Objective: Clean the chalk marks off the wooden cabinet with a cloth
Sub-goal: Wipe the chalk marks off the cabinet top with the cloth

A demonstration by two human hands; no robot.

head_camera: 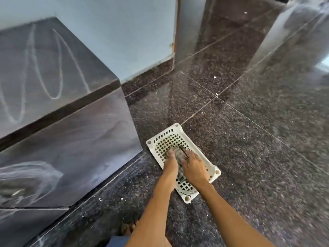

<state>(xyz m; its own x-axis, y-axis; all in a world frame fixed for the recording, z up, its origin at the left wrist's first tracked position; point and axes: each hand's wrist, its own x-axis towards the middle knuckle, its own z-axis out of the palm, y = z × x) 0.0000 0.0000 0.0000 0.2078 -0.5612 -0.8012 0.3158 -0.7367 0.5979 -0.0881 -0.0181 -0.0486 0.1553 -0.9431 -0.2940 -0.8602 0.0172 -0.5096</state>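
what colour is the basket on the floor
White, with a square-hole lattice; the head view shows the basket best.

I see both hands inside a white perforated basket (183, 160) on the speckled floor (249, 139). My left hand (170, 162) and right hand (193, 166) are on a grey cloth (179, 155). At nine o'clock, the dark cabinet (71, 139) bears looping chalk marks (53, 68).

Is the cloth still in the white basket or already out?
In. The cloth lies bunched in the white basket on the floor, with the left hand and right hand on it.
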